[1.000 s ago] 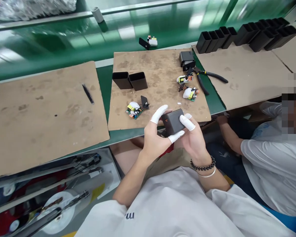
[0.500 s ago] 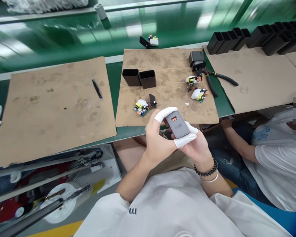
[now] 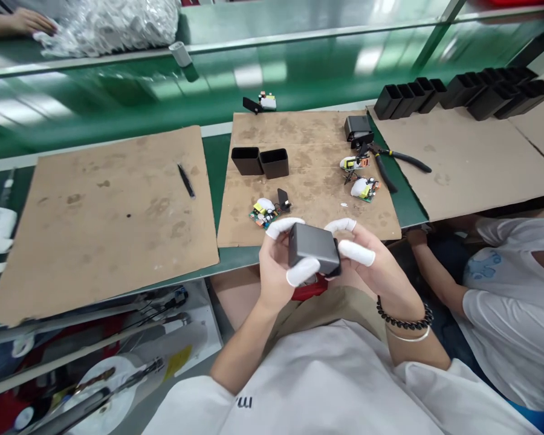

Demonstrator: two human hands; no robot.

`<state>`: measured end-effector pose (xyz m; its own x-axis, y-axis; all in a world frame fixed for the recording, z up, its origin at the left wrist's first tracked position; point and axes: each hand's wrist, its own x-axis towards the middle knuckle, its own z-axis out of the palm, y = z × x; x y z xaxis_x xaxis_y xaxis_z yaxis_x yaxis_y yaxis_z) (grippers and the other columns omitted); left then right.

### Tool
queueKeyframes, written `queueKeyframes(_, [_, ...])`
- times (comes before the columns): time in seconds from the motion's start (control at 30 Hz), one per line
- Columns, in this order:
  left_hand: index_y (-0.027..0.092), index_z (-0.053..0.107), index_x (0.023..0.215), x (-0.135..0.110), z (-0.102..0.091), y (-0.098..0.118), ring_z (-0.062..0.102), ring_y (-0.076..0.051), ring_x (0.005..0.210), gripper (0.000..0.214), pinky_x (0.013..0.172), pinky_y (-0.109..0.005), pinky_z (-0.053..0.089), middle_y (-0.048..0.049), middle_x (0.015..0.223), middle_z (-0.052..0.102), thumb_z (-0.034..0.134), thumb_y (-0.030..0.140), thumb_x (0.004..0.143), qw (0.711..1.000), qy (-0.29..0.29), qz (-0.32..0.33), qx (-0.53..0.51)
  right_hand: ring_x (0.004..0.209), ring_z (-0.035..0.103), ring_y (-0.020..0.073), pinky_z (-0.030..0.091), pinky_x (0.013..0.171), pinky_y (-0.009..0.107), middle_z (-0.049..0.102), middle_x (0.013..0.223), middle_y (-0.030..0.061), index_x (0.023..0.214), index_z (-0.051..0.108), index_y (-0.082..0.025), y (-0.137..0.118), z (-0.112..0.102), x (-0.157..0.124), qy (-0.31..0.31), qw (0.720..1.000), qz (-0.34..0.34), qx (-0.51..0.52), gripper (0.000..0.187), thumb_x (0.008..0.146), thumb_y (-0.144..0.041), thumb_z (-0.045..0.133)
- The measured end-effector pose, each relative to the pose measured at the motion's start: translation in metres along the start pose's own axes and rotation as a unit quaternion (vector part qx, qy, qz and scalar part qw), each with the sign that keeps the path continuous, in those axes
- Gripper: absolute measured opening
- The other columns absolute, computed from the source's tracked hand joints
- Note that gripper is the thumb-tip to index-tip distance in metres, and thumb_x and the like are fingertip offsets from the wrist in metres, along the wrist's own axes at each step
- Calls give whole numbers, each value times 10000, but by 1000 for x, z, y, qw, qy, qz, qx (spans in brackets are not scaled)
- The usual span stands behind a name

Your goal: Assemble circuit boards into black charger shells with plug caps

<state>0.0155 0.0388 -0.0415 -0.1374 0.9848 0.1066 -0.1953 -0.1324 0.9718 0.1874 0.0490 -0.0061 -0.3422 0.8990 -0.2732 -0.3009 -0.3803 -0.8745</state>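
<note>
Before my body, both hands hold a dark grey power adapter (image 3: 314, 246) with its broad smooth side facing up. My left hand (image 3: 276, 266) closes on its left end, thumb in front and index finger behind. At the right end, beside a black end piece (image 3: 338, 257), are the thumb and index fingertips of my right hand (image 3: 374, 266); its other fingers are hidden. White finger covers sit on both thumbs and index fingers. Just beyond lies a circuit board (image 3: 265, 211) with a black plate, and behind it stand two open black cases (image 3: 259, 162).
Right of the middle cardboard (image 3: 312, 199) lie pliers (image 3: 390, 160), more circuit boards (image 3: 365, 188) and another dark case (image 3: 358, 128). Black cases (image 3: 410, 96) stand in rows farther right. Tweezers (image 3: 186, 180) rest on the left cardboard. A co-worker (image 3: 517, 302) sits close on my right.
The adapter has turned from its small end face to its broad side. My right hand has shifted right, to its end. The camera view has tilted up slightly.
</note>
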Motion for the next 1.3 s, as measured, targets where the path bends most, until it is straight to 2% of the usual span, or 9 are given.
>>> queueKeyframes(0.13, [214,661,1084,-1,-6,11,742,-221,931,669,809,-322,625,-78,1077,760,868,681,652,995,2,-70,-66,765,750,171,653,673,295,776,923,10,1004,725,-260,-12,-9,5,-23,966,-153,-208,269,769,-225,850])
queueKeyframes(0.23, [197,690,1076,0,-9,20,762,-243,936,623,793,-364,651,-99,1085,784,743,740,776,950,-12,-248,-189,1124,750,224,628,982,399,780,1192,49,1111,738,-311,-26,-9,10,-47,838,-364,-403,354,843,-79,716])
queueKeyframes(0.33, [194,716,1088,3,-12,31,769,-252,947,649,841,-396,665,-108,1125,792,774,745,749,912,-8,-307,-272,1371,640,297,595,1072,451,614,1533,98,1437,584,-332,-42,4,14,-113,776,-373,-496,677,816,-164,794])
queueKeyframes(0.53, [168,681,1174,10,-30,39,764,-297,1072,638,1037,-494,604,-146,1145,775,696,716,847,963,-6,-170,-210,861,775,222,588,757,313,826,1023,22,1177,745,-276,-89,49,97,-192,720,-349,-568,308,870,-284,769])
queueKeyframes(0.63, [182,593,1336,10,-57,20,759,-272,1097,628,1065,-467,577,-149,1194,755,741,587,879,995,98,-20,-18,923,743,217,551,840,303,816,1056,85,1079,762,-151,-132,56,194,-3,698,-319,-641,276,863,-320,786])
queueKeyframes(0.7, [192,573,1367,10,-77,1,752,-255,1108,564,1040,-443,582,-150,1225,744,710,513,925,968,203,68,133,1061,711,220,516,947,313,771,1169,161,1146,726,-57,-160,49,254,131,650,-227,-713,320,940,-302,712])
queueKeyframes(0.87, [170,632,1323,16,-105,-39,785,-286,1007,372,868,-423,623,-152,1126,789,622,351,997,838,251,198,443,1133,690,242,613,960,459,667,1314,122,1303,638,-149,-178,31,331,190,601,-127,-766,411,984,-402,691])
queueKeyframes(1.07, [172,667,1297,22,-94,-36,786,-254,917,349,800,-347,596,-129,1058,807,689,188,949,741,267,305,535,1480,478,324,412,1207,527,464,1620,209,1467,556,-153,-138,74,388,39,522,-184,-832,463,1005,-137,584])
queueKeyframes(1.3, [221,666,1335,17,-100,-42,771,-256,934,396,830,-364,577,-108,1091,800,697,196,941,779,254,265,509,1209,665,261,588,1015,503,644,1386,107,1336,629,-188,-105,127,422,-151,466,-199,-849,402,996,-398,671])
